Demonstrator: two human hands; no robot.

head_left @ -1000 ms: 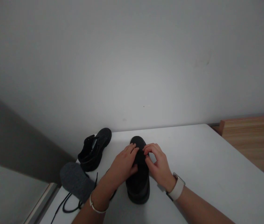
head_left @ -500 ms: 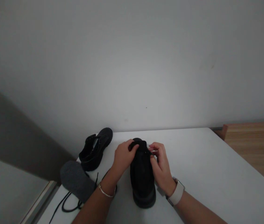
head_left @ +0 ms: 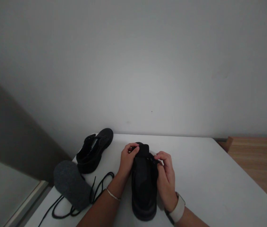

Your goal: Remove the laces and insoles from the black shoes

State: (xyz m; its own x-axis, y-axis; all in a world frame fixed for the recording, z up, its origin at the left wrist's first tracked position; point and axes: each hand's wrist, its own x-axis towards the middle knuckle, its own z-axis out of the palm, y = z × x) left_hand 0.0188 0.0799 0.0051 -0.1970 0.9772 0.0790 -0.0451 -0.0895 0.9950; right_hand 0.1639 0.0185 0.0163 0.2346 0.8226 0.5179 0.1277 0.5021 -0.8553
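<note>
A black shoe (head_left: 144, 195) stands on the white table with its heel toward me and its opening facing up. No lace shows in its eyelets. My left hand (head_left: 128, 160) pinches the shoe's upper left side by the tongue (head_left: 143, 150). On the other side, my right hand (head_left: 166, 176) grips the eyelet flap (head_left: 154, 160) between thumb and fingers and holds it outward. The toe is mostly hidden behind the tongue and my left fingers.
Another black shoe (head_left: 86, 167) lies at the table's back left. Near it are a grey insole (head_left: 71, 183) and loose black laces (head_left: 101, 183). A wall (head_left: 152, 78) rises behind the white table (head_left: 201, 176). Wooden furniture (head_left: 253, 157) stands at the right.
My right hand has drawn the eyelet flap outward to the right, and the shoe's opening looks wider. My left hand stays at the tongue. The view has shifted slightly.
</note>
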